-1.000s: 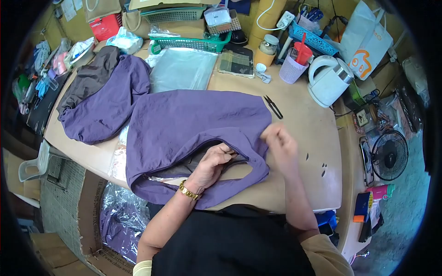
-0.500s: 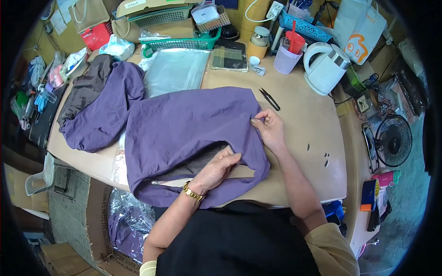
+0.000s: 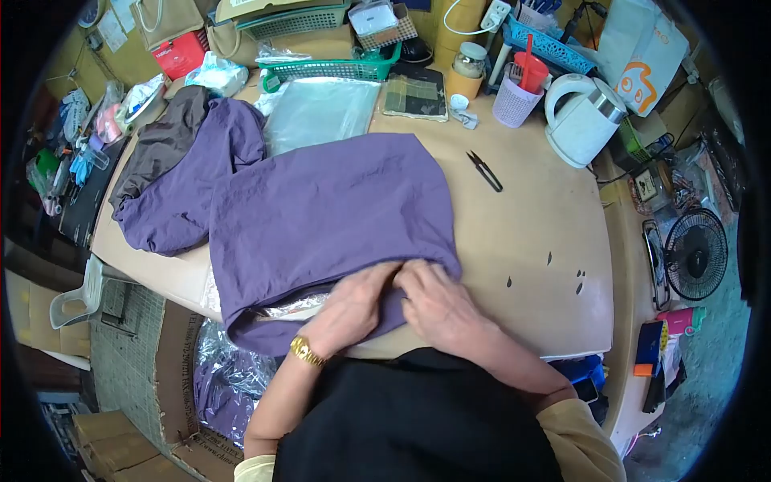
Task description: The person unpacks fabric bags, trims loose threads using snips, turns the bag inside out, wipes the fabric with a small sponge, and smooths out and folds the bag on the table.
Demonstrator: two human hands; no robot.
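Observation:
A purple garment (image 3: 329,201) of thin, crinkled fabric lies on the table in front of me, its open edge toward my body. My left hand (image 3: 349,309), with a gold watch at the wrist, is closed on that edge, fingertips partly tucked into the fabric. Right beside it, my right hand (image 3: 434,301) pinches the same edge; the fingertips of both hands nearly meet. Through the opening, left of my hands, shiny clear plastic (image 3: 293,307) shows. A second purple piece with a dark brown lining (image 3: 165,149) lies folded at the upper left, touching the garment.
Black thread snips (image 3: 485,172) lie on the table (image 3: 530,217) to the right, near small dark scraps. Clear plastic bags (image 3: 321,112) are stacked behind the garment. A white kettle (image 3: 585,124) and lilac basket (image 3: 516,104) stand at the back right. Below left is a cardboard box (image 3: 178,361).
My right hand has moved down and left from the garment's right side to the opening beside my left hand. The garment's right side has folded inward. The view has shifted slightly.

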